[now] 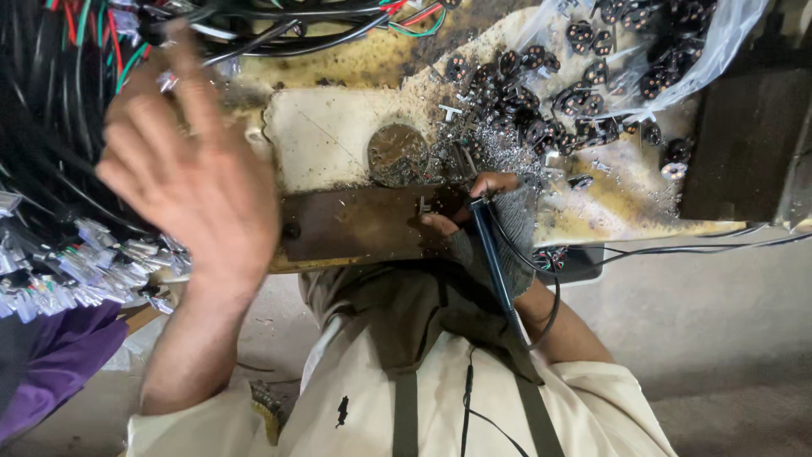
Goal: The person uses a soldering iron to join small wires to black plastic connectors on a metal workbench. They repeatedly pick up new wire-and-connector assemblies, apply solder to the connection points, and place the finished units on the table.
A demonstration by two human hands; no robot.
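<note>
My left hand [190, 173] is raised close to the camera, blurred, palm facing me and fingers spread, holding nothing. It hangs in front of a mass of black, red and green wires [51, 127]. My right hand [482, 216], in a grey fingerless glove, grips a dark blue soldering iron [495, 254] like a pen. Its tip rests near a small metal part [425, 206] on a brown wooden block [364, 224]. The iron's black cord [550, 296] loops down past my forearm.
A stained, scorched work board [338, 135] carries a round metal disc [396, 152], solder scraps and several black plug pieces [516, 85]. A clear plastic bag [660, 51] holds more of them. Wire ends with clear sleeves [76, 271] lie at left, above purple cloth [59, 355].
</note>
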